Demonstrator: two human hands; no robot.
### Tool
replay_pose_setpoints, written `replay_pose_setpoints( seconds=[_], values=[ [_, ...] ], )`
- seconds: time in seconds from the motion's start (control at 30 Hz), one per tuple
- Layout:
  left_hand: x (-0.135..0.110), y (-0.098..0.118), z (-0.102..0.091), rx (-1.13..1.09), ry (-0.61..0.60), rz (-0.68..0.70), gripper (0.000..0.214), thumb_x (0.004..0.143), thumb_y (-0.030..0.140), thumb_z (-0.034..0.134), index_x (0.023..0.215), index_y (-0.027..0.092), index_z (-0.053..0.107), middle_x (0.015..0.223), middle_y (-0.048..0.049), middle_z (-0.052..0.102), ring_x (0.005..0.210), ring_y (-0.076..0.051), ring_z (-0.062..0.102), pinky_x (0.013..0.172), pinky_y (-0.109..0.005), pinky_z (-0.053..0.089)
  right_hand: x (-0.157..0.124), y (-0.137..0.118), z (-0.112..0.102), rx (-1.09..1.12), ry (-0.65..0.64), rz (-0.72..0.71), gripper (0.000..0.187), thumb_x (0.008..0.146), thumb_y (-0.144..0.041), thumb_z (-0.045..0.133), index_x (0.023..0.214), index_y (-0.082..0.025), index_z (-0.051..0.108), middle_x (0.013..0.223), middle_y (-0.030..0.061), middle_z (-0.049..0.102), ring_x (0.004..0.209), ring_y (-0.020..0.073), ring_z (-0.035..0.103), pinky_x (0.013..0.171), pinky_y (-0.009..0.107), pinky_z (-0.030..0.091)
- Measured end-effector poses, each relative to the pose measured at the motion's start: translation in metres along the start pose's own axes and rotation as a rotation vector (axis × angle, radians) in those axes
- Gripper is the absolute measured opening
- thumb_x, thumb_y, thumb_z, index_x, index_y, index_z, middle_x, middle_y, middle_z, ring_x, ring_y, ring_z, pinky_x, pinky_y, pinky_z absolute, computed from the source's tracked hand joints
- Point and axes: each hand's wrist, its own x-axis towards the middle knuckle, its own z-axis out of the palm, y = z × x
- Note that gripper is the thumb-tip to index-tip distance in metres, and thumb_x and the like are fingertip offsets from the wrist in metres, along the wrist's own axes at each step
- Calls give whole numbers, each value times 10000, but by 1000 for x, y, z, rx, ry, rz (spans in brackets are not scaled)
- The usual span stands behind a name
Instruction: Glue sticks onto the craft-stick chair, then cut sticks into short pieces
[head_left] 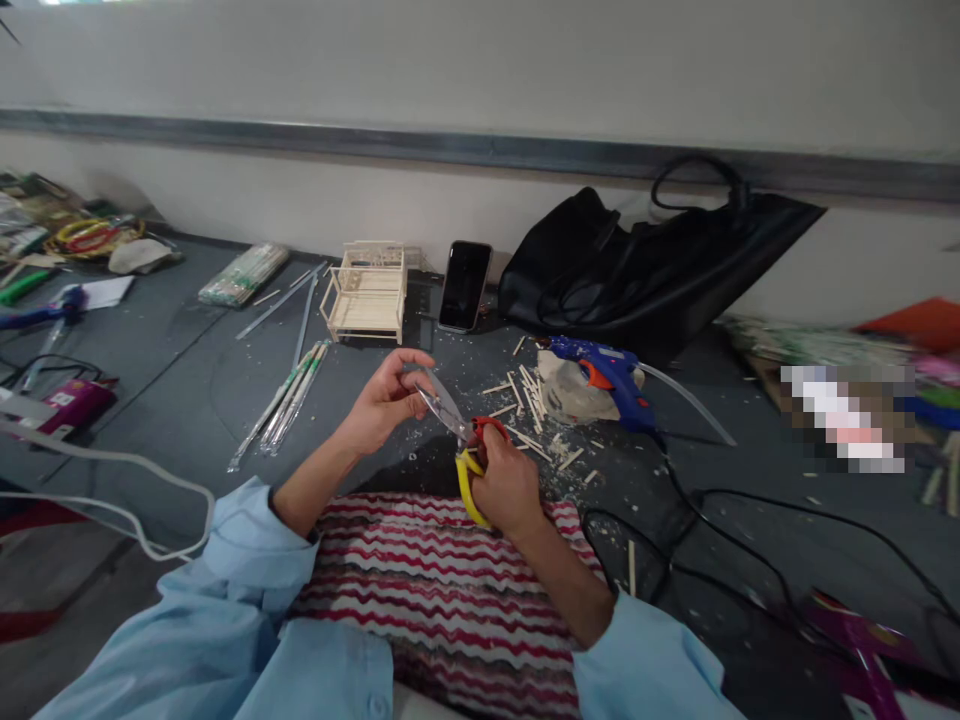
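Note:
My right hand (pixel 510 480) grips a pair of scissors (pixel 450 412) by their red and yellow handles. The blades point up and left and stand a little apart. At the blade tips is my left hand (pixel 386 400), its thumb and fingers curled together. Whatever lies between those fingers is too small to make out. Behind the hands stands a small model of pale wooden sticks (pixel 367 295), shaped like furniture with railings. Short cut sticks (pixel 531 395) and crumbs are scattered to the right of the scissors. A striped red and white cloth (pixel 442 590) covers my lap.
A blue glue gun (pixel 611 378) rests on a pale lump at right, its black cable (pixel 705 540) trailing. Wrapped sticks (pixel 289 400) and a packed bundle (pixel 244 274) lie left. A phone (pixel 465 287) leans near the wall, beside a black bag (pixel 630 270).

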Motion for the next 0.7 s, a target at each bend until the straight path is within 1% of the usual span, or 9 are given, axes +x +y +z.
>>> replay_pose_setpoints(
  seconds=[0.17, 0.27, 0.47, 0.6, 0.7],
  values=[
    [-1, 0, 1, -20, -1, -11, 439, 678, 284, 776, 1025, 195, 523, 708, 30, 608, 557, -68, 523, 521, -179, 414, 0, 0, -1, 7, -13, -3, 168, 729, -267, 513, 876, -190, 543, 656, 16, 598, 617, 169, 555, 547, 258, 275],
    [-1, 0, 1, -39, 10, -7, 424, 682, 280, 773, 1017, 189, 528, 711, 30, 608, 546, -63, 519, 513, -176, 412, 0, 0, -1, 3, 5, -12, 172, 723, -264, 516, 875, -189, 544, 673, 25, 616, 635, 174, 574, 555, 259, 290],
    [-1, -3, 3, -59, 49, -7, 371, 681, 235, 772, 937, 183, 508, 712, 34, 613, 553, -61, 532, 508, -169, 417, -1, -1, 2, 20, 8, 12, 154, 707, -254, 532, 848, -195, 549, 711, 34, 657, 638, 170, 600, 575, 255, 329],
    [0, -1, 4, -63, 48, -23, 385, 668, 239, 781, 907, 187, 484, 670, 47, 603, 559, -70, 553, 495, -167, 403, -2, 0, 5, 56, -9, 27, 127, 712, -237, 525, 828, -197, 558, 713, 35, 676, 627, 161, 607, 581, 248, 350],
    [0, 2, 5, -51, 48, -35, 389, 673, 237, 775, 922, 193, 480, 649, 54, 594, 563, -76, 566, 497, -170, 398, 0, 4, 8, 96, -3, 24, 101, 705, -207, 511, 796, -200, 554, 736, 41, 687, 640, 160, 612, 592, 244, 366]
  ],
)
